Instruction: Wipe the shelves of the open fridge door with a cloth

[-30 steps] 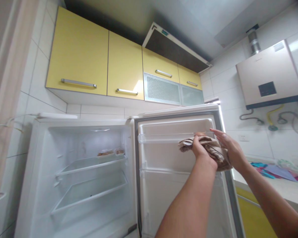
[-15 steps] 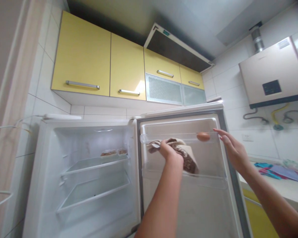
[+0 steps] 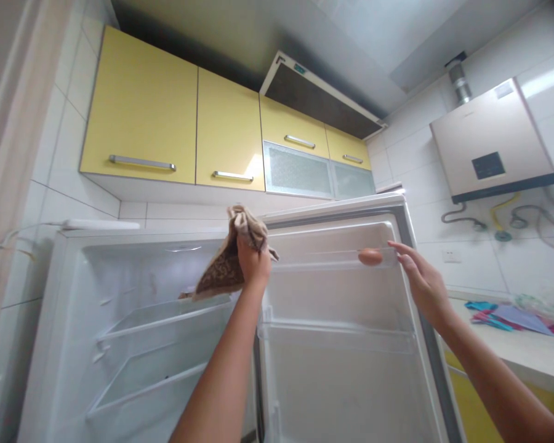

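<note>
My left hand [image 3: 253,261] is closed around a bunched brown-and-beige patterned cloth [image 3: 221,267], raised near the hinge side of the open fridge. The cloth hangs to the left, in front of the upper part of the fridge compartment. At the free edge of the open fridge door [image 3: 337,387], my right hand [image 3: 422,280] has its fingers stretched towards the end of the clear upper door shelf [image 3: 318,263]. Its fingertips appear to touch the shelf's end. A brown egg [image 3: 370,256] lies in that shelf, just left of those fingertips.
Inside the fridge are glass shelves [image 3: 143,369], with a food pack [image 3: 186,295] partly hidden by the cloth. Yellow cabinets [image 3: 141,104] hang above. To the right are a water heater [image 3: 493,135] and a counter [image 3: 512,351] bearing coloured cloths [image 3: 512,317].
My left hand has carried the cloth up and left, away from the door shelves to the hinge side. My right hand stays by the shelf's end. The view has shifted slightly.
</note>
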A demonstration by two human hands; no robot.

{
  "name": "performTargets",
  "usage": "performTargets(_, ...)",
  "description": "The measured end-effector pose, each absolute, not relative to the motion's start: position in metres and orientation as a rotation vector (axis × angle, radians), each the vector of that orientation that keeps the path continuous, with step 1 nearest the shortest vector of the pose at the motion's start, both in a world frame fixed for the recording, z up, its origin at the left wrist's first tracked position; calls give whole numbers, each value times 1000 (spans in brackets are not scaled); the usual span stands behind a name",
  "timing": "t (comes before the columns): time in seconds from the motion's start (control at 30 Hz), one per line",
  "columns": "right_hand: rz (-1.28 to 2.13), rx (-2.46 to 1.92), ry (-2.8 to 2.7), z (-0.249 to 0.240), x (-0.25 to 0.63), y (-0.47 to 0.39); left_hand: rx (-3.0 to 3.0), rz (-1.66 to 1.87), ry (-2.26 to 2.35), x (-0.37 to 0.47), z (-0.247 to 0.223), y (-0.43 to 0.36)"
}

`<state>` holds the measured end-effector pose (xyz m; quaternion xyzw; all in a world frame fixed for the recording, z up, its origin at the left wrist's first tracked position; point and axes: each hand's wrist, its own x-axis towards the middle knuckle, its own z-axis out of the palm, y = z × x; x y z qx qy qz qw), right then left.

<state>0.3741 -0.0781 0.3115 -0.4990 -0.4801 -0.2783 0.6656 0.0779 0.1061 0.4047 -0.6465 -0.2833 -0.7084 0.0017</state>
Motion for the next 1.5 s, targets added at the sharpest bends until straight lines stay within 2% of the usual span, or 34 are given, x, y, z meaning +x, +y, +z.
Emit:
performTargets(0.07, -638, -1124, -1075, 312, 372, -79, -2176, -1782, -1038, 77, 424, 111)
performTargets(0.13, -647, -1118, -1073, 312, 371, -79, -2314, -1503, -1126, 81, 440, 116)
performTargets(0.4, -662, -1102, -1042, 313, 366, -77, -2501, -962, -1293, 125, 475, 131)
performTargets(0.6, -633, -1071, -1032, 315, 365, -73, -2605, -662, -1247, 153, 484, 121)
performTargets(0.83, -622, -1058, -1038, 315, 364, -72, -2675, -548, -1091, 192, 485, 97)
performTargets(1.23, -583, -1025, -1039, 314, 364, -70, -2796, -730, -776, 253, 479, 48)
performTargets(1.5, -561, -987, -1055, 311, 365, -64, -2928, -709, -511, 287, 481, 27)
